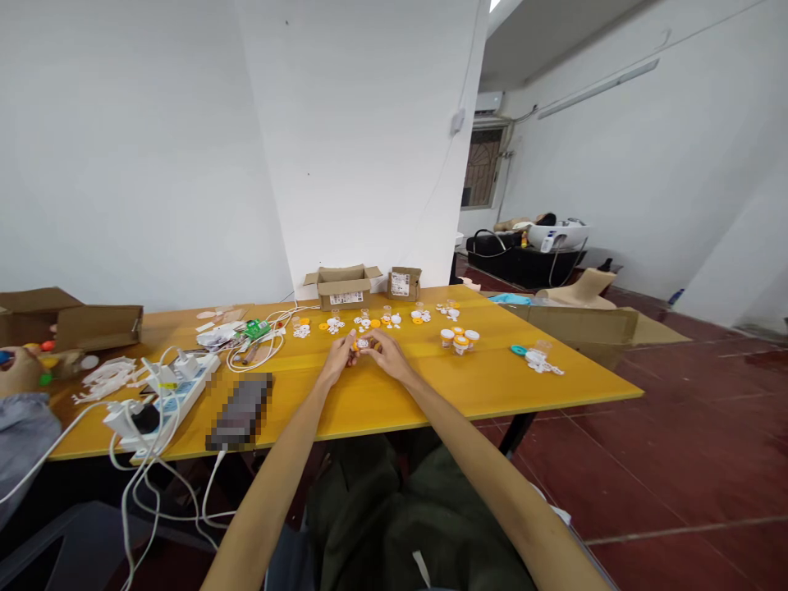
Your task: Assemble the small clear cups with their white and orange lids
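Above the middle of the yellow table, my left hand (336,361) and my right hand (389,356) meet, fingers closed around one small orange-and-white plastic piece (363,344). Its exact shape is mostly covered by the fingers. Just beyond my hands lies a row of small heaps of white plastic parts (333,327), with clear cups and orange discs (375,323) among them. Right of my right hand, several small tubs with white and orange lids (459,339) stand grouped together. Farther right, a teal ring (519,350) lies beside another heap of white parts (539,361).
Two open cardboard boxes (345,293) (405,284) stand along the wall. To the left are a phone (241,410) on a cable, a power strip (185,398) with tangled white cords, and a green packet (257,329). Another person's hand (23,371) is at the far left.
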Action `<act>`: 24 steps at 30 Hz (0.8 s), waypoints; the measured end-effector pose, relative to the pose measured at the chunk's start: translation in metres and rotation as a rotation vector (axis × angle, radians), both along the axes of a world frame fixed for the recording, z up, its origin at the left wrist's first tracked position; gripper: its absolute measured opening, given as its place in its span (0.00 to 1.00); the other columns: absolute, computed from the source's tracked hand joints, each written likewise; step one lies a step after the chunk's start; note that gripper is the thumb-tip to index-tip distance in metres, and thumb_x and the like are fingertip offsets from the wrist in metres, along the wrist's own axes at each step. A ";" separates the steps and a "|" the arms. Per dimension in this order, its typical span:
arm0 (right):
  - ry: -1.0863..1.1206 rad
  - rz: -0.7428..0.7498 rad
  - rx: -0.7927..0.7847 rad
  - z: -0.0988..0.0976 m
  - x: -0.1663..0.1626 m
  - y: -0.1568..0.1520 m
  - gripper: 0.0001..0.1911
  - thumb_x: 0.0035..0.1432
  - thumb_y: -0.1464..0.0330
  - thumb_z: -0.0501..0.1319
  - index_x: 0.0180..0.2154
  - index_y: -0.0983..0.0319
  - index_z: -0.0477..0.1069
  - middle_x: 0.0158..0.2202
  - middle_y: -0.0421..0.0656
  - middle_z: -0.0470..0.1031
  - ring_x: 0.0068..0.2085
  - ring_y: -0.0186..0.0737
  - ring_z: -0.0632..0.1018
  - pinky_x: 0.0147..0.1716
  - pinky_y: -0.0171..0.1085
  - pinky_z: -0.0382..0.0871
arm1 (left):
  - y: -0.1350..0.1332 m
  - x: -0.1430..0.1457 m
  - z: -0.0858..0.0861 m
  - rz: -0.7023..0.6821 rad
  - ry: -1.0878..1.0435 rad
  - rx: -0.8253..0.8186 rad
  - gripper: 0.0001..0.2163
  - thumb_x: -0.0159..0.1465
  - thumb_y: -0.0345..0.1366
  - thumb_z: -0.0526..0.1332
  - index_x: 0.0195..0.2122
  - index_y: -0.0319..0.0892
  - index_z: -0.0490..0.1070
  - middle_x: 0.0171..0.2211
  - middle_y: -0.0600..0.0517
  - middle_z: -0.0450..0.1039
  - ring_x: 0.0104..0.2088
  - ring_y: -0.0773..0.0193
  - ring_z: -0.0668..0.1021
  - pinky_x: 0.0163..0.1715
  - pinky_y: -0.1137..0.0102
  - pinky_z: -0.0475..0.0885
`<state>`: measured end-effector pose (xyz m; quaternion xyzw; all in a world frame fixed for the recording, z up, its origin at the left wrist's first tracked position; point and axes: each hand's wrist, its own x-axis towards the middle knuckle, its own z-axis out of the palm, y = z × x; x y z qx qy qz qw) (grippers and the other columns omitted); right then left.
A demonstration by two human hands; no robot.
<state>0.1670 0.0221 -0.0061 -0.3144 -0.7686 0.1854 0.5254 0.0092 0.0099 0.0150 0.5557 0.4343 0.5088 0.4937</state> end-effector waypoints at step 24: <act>-0.044 -0.115 -0.105 0.003 -0.003 -0.005 0.13 0.61 0.57 0.60 0.30 0.58 0.73 0.27 0.39 0.76 0.28 0.38 0.73 0.30 0.35 0.64 | -0.003 0.001 0.002 0.009 0.018 0.106 0.21 0.55 0.56 0.67 0.25 0.41 0.69 0.17 0.59 0.63 0.19 0.70 0.67 0.20 0.74 0.61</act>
